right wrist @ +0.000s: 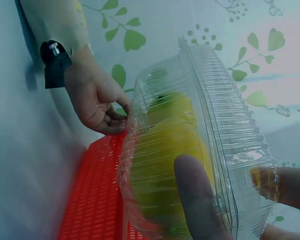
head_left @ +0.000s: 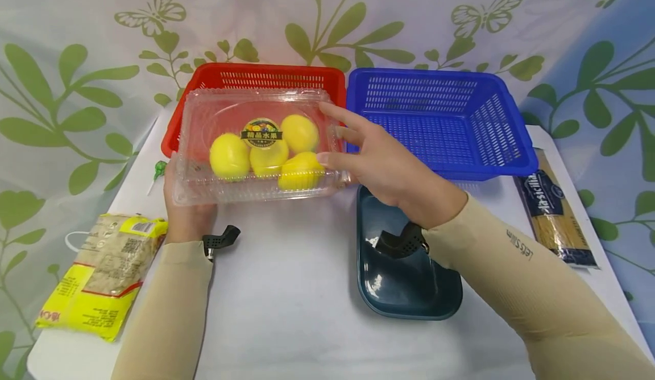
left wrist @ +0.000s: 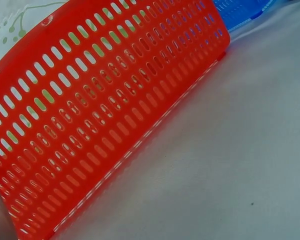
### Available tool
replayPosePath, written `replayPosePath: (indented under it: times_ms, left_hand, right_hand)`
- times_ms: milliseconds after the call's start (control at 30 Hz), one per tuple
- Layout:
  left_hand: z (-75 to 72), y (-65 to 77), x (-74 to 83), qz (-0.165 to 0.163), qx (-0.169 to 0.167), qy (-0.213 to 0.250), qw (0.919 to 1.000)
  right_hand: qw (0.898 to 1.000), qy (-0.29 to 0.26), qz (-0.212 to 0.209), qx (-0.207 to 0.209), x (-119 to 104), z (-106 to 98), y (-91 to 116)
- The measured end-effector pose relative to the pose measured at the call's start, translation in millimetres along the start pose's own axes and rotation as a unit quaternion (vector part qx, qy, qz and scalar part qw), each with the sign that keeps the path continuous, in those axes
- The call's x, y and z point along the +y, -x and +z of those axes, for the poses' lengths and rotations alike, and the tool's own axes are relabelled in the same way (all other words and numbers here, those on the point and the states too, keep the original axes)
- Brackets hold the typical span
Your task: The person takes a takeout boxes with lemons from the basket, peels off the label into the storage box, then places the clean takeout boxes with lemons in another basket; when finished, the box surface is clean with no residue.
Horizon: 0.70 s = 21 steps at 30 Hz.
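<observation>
My right hand (head_left: pixel 378 164) grips the right end of a clear plastic clamshell box (head_left: pixel 204 107), its thumb on the front side. Several yellow fruits (head_left: pixel 230 155), lemon-like, lie inside under a dark fruit label (head_left: pixel 261 133). The box is held up over the front of a red plastic basket (head_left: pixel 271 73). My left hand (head_left: pixel 189 221) is at the box's left end, partly behind it. In the right wrist view the left hand (right wrist: pixel 97 100) has bent fingers close to the box and the basket; its contact with either is unclear.
A blue basket (head_left: pixel 425 121) stands right of the red one. A dark teal tray (head_left: pixel 404 289) lies below my right wrist. A pasta pack (head_left: pixel 552 203) is at the right edge, a yellow food bag (head_left: pixel 102 277) at the left, a green-wrapped lollipop (head_left: pixel 160 168) near the red basket.
</observation>
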State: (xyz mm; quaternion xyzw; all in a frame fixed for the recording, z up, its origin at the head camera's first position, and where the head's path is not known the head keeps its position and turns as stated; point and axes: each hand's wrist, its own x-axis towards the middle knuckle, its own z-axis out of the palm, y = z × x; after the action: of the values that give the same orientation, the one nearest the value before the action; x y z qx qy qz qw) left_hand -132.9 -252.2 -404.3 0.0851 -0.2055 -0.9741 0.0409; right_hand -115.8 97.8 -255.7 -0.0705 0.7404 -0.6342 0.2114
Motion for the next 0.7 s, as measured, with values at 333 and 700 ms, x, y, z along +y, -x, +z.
replayPosePath:
  times_ms: [333, 700]
  left_hand:
    - [0.1, -4.4, -0.7, 0.035, 0.045, 0.050, 0.9972]
    - [5.0, -8.2, -2.7, 0.046, 0.056, 0.079, 0.9942]
  right_hand:
    - [0.999, -0.039, -0.002, -0.001, 32, -4, 39]
    - [0.995, -0.087, -0.007, -0.038, 59, 8, 72]
